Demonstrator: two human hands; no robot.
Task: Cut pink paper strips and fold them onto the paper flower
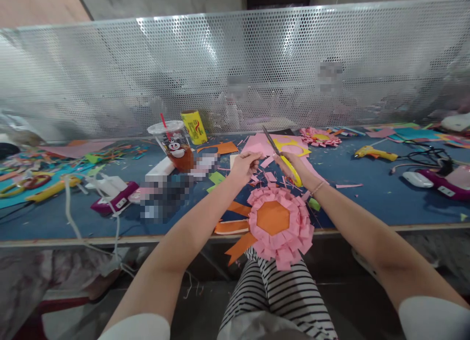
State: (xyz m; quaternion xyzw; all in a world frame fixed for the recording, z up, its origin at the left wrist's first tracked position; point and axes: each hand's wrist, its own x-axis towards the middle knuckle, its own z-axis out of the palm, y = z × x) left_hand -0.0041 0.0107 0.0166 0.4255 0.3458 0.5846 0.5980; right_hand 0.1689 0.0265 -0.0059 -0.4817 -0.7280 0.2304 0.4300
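Observation:
My right hand (296,167) is closed round the yellow handles of a pair of scissors (292,169), whose blades point up and to the left. Just left of it, my left hand (246,164) is pinched near some pink paper; what its fingertips hold is too small to make out. Below both hands, at the table's front edge, lies a pink paper rosette (304,223) with an orange centre and orange ribbon tails (241,248). Pink paper sheets (253,145) and small cut strips are spread around and behind my hands.
A cup with a red straw (179,151) and a yellow can (194,127) stand behind on the left. Yellow glue guns (378,154) and purple power strips (115,199) with cords lie at both sides. A perforated metal screen (235,46) borders the table (374,203).

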